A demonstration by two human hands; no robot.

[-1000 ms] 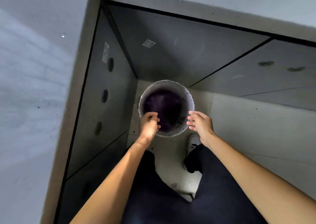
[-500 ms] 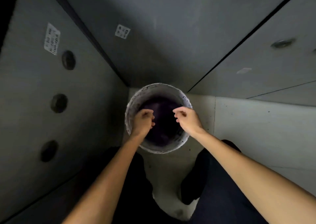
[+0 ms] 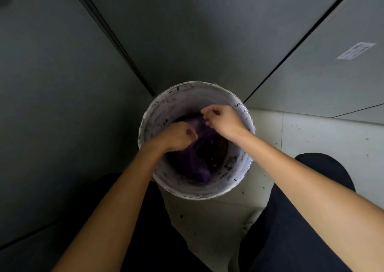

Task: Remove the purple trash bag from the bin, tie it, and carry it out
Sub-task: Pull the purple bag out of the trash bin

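A round white bin [image 3: 245, 168], scuffed with dark flecks, stands on the floor in a corner. Inside it lies the purple trash bag [image 3: 197, 163], crumpled and bunched toward the middle. My left hand [image 3: 178, 135] is inside the bin's mouth, closed in a fist on a fold of the bag. My right hand [image 3: 222, 119] is also inside, at the far side, with its fingers pinched on the bag's upper edge. The bag's lower part is dark and hard to make out.
Dark grey wall panels [image 3: 62, 105] close in on the left and behind the bin. A pale speckled tiled floor [image 3: 322, 138] opens to the right. My legs in dark trousers [image 3: 291, 230] straddle the space in front of the bin.
The view has moved down and closer to the bin. Both hands went from the bin's rim into its mouth and took hold of the purple bag, which is now bunched up.
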